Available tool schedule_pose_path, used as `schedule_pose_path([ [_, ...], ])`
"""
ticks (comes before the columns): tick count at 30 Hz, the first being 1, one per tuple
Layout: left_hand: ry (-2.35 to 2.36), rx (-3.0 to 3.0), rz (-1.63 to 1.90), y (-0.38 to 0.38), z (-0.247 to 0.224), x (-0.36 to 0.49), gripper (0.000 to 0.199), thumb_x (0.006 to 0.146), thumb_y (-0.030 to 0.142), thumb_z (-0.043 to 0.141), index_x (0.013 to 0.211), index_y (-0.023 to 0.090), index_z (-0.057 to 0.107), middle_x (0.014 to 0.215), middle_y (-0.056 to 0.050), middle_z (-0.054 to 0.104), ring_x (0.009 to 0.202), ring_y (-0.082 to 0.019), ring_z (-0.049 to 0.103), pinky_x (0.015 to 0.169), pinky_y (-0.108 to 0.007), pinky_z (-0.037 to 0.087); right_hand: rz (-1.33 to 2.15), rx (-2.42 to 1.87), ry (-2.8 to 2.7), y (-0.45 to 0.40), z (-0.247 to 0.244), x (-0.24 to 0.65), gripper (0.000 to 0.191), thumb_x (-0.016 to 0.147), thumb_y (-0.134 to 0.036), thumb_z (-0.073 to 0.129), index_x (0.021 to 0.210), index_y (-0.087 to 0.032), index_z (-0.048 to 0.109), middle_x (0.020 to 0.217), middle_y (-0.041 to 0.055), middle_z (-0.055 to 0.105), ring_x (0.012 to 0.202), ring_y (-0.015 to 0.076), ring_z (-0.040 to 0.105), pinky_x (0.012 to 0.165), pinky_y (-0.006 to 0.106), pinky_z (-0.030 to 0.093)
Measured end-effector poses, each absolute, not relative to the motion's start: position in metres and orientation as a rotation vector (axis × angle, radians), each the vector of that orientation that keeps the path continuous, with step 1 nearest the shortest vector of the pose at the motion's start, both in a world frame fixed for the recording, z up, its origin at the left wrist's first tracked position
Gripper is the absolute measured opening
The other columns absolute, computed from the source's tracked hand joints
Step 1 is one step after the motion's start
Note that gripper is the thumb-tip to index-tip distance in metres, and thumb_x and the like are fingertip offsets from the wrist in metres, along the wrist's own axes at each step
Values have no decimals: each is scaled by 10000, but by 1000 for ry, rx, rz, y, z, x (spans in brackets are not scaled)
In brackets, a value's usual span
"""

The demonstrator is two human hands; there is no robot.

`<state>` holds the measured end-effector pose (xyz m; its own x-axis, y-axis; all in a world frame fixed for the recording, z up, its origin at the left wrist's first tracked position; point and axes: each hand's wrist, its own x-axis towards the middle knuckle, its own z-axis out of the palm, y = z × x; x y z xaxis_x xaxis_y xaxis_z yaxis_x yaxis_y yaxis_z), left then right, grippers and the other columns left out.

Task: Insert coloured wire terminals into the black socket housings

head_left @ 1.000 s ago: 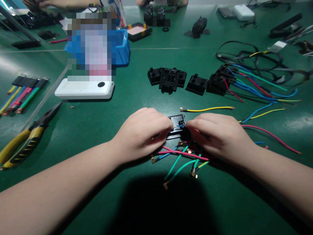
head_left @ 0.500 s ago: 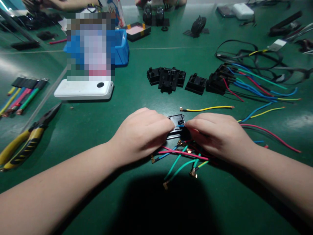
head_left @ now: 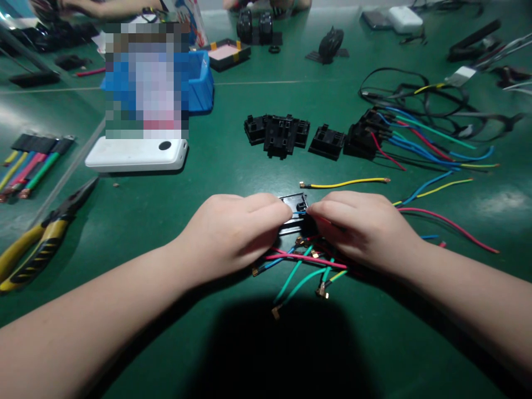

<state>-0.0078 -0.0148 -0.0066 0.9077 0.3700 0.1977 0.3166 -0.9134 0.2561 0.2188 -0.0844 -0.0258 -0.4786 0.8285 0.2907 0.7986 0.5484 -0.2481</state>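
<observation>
A small black plastic housing [head_left: 293, 227] lies between my hands at the middle of the green table. My left hand [head_left: 245, 224] is closed on its left side, fingertips hidden behind the knuckles. On the other side, my right hand [head_left: 353, 221] pinches a thin blue wire [head_left: 298, 213] at the housing's right edge. Just below are loose wires with copper terminals: a red wire [head_left: 307, 259], green wires [head_left: 293, 280] and a blue wire [head_left: 270, 265]. Behind my right hand lies a yellow wire [head_left: 349, 183].
Yellow-handled pliers [head_left: 50, 238] and a row of coloured wires [head_left: 31, 166] lie left. Behind them are a white power bank [head_left: 133, 155] and a blue bin [head_left: 201, 83]. More black housings [head_left: 282, 136] and a wired housing [head_left: 368, 136] sit farther back. Another person's arms [head_left: 112, 8] show at the far edge.
The whole view has shifted slightly, so things appear a little farther left. My left hand's knuckles sit a bit lower; both hands keep their grip at the housing.
</observation>
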Motion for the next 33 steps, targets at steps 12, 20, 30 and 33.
schedule_pose_path([
  [12, 544, 2887, 240, -18, 1, -6, 211, 818, 162, 427, 984, 201, 551, 943, -32, 665, 676, -133, 607, 548, -220, 403, 100, -1350, -2401, -85, -24, 218, 166, 891, -182, 445, 836, -181, 601, 758, 54, 607, 642, 145, 494, 559, 246, 307],
  [20, 578, 2831, 341, -19, -5, -6, 197, 816, 162, 453, 972, 198, 568, 931, -34, 672, 743, -135, 625, 590, -216, 430, 105, -1349, -2420, -85, -24, 218, 152, 883, -189, 450, 857, -178, 600, 750, 52, 601, 639, 155, 494, 548, 258, 296],
  [30, 610, 2679, 616, -12, -22, -4, 171, 837, 191, 542, 1002, 160, 579, 933, -55, 654, 863, -157, 601, 754, -270, 476, 94, -1361, -2458, -84, -24, 219, 137, 868, -168, 458, 904, -174, 590, 738, 38, 596, 642, 155, 493, 559, 256, 292],
  [33, 633, 2722, 662, -11, -21, -2, 195, 833, 214, 561, 1015, 155, 596, 991, -80, 643, 937, -187, 579, 830, -323, 472, 70, -1347, -2455, -84, -25, 219, 156, 889, -177, 437, 907, -175, 592, 732, 41, 598, 639, 155, 491, 559, 256, 295],
])
